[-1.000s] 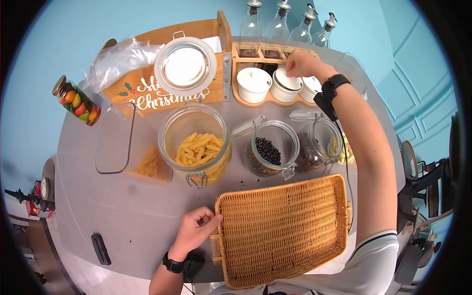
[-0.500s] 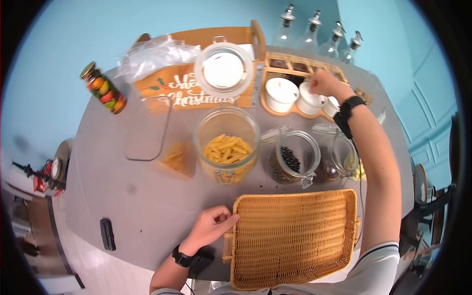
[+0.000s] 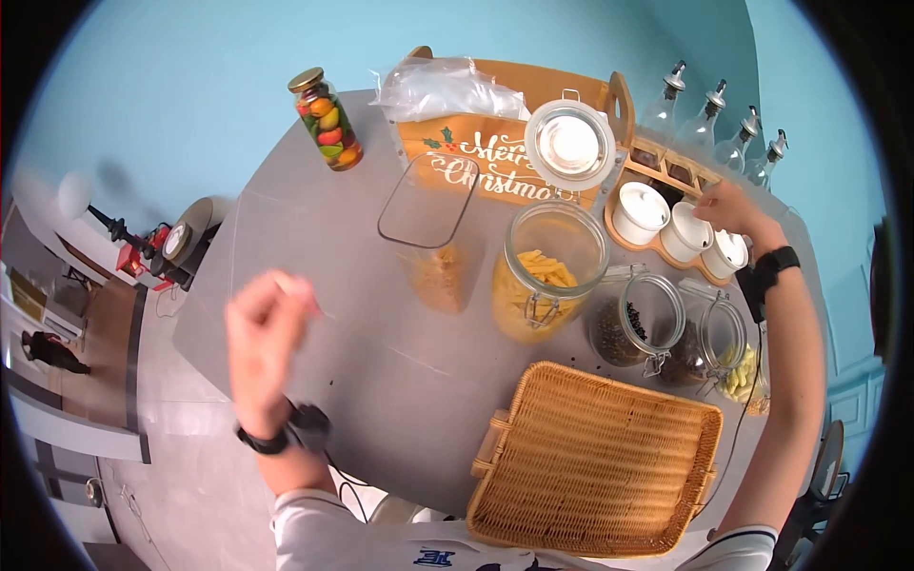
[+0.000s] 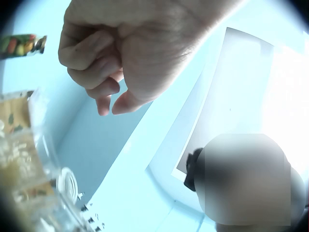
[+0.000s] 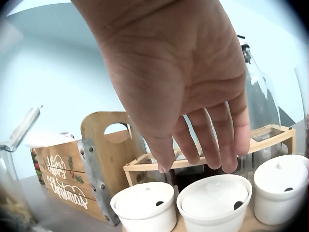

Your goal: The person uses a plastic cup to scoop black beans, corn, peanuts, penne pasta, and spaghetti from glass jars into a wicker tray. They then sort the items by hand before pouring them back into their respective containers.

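My right hand (image 3: 738,214) hovers over the middle white lidded pot (image 5: 215,203), its fingers stretched and nothing between them in the right wrist view. That pot's lid (image 5: 212,188) sits in its rim, with a dark notch at the edge. Matching white pots (image 5: 147,205) stand on either side in the wooden rack (image 3: 628,228). My left hand (image 3: 267,333) is raised over the left side of the table. Its fingers (image 4: 91,67) are loosely curled, thumb tip close to a fingertip, with nothing seen in them.
A wicker basket (image 3: 600,466) lies at the near edge. Open glass jars hold penne (image 3: 543,271), black beans (image 3: 624,333) and dark contents (image 3: 690,357). Farther back are a wooden Christmas crate (image 3: 476,157), glass bottles (image 3: 700,128), a clear container (image 3: 443,276) and a colourful jar (image 3: 328,124).
My left hand has left the basket's edge and risen to the left. My right hand has let go of the middle pot's lid, which now lies flat. The head view has swung left.
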The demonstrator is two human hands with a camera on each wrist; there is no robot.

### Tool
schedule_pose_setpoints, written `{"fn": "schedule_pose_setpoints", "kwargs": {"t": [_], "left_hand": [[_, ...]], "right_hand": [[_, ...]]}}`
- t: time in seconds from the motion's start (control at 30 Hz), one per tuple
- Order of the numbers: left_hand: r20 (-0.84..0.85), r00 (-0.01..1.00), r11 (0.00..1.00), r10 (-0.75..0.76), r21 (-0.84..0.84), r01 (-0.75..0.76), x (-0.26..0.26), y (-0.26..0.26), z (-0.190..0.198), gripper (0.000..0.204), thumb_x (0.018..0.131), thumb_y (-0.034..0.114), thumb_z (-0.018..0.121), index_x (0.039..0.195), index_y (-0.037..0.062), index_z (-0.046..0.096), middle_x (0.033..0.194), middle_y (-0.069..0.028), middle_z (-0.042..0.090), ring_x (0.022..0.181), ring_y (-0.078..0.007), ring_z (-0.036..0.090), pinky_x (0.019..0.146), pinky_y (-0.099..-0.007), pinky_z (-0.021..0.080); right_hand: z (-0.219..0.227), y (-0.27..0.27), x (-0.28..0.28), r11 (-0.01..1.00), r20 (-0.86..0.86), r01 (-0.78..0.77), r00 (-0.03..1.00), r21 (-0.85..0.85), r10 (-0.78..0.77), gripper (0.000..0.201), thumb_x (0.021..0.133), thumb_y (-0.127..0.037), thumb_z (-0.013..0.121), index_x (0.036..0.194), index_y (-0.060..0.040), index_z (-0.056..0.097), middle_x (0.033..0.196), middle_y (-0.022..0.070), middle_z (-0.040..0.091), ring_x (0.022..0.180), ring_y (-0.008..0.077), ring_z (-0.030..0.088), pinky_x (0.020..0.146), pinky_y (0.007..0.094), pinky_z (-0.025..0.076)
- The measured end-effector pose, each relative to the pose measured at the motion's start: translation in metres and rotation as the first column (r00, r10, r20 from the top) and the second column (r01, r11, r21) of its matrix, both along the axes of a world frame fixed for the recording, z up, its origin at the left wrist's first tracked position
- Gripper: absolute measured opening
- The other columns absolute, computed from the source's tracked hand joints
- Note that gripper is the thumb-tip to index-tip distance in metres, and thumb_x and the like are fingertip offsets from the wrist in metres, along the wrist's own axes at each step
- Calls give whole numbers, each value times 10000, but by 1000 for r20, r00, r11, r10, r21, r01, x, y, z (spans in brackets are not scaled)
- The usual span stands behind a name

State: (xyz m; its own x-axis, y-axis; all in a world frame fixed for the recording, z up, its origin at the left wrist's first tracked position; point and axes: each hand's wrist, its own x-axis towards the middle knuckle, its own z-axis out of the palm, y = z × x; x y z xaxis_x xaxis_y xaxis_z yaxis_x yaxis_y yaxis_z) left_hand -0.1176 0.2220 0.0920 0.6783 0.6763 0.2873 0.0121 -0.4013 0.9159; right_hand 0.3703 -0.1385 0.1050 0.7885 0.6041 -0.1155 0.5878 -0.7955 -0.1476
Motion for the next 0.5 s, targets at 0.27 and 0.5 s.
{"fn": "schedule_pose_setpoints", "kwargs": {"t": [0.27, 0.5], "left_hand": [[-525, 780, 925, -341, -335, 179, 184, 155, -8, 560, 952, 426, 695, 1324, 31, 555, 1015, -124, 667, 832, -175, 683, 732, -274, 566], [-260, 722, 577, -641, -784, 230, 255, 134, -42, 983, 882, 617, 716, 1573, 60, 293, 1561, -330, 319, 1331, -495, 499, 1057, -573, 497]], "right_hand": [[56, -20, -93, 987, 155, -142, 979, 70, 130, 250, 872, -202, 740, 944, 37, 734, 854, 195, 726, 787, 295, 698, 726, 395, 542], [70, -62, -263, 977, 162, -109, 984, 183, 79, 232, 840, -161, 760, 990, 13, 731, 976, 173, 731, 920, 379, 669, 862, 447, 511]]}}
